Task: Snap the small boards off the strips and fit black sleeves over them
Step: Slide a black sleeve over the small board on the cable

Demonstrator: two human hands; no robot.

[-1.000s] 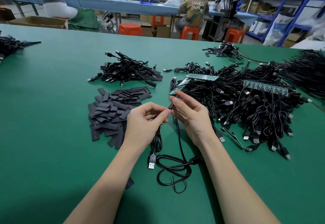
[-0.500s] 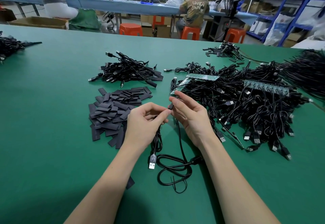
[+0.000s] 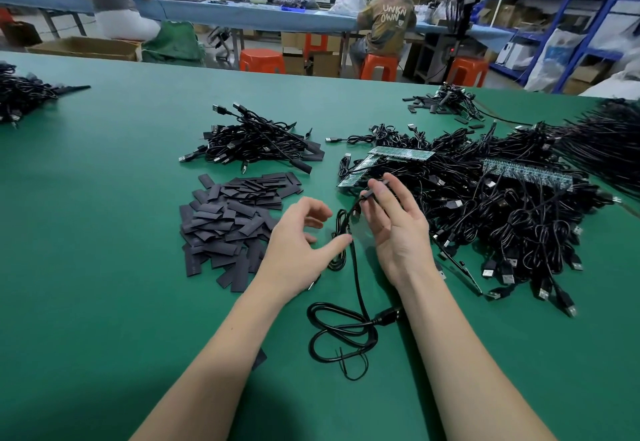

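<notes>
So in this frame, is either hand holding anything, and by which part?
The right hand pinches a black cable at its upper tip, between thumb and fingers. The left hand is relaxed and holds nothing.

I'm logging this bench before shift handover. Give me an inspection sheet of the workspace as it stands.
Surface: green table, sound.
Job's things: pile of flat black sleeves; green board strips atop the big cable heap.
Clutter: loose sleeve by the left forearm.
Grippers: left hand open, holding nothing; right hand pinches one cable end.
Cables: that cable loops on the table; a smaller heap farther back.
Surroundings: two seated people, orange stools, blue shelving.
</notes>
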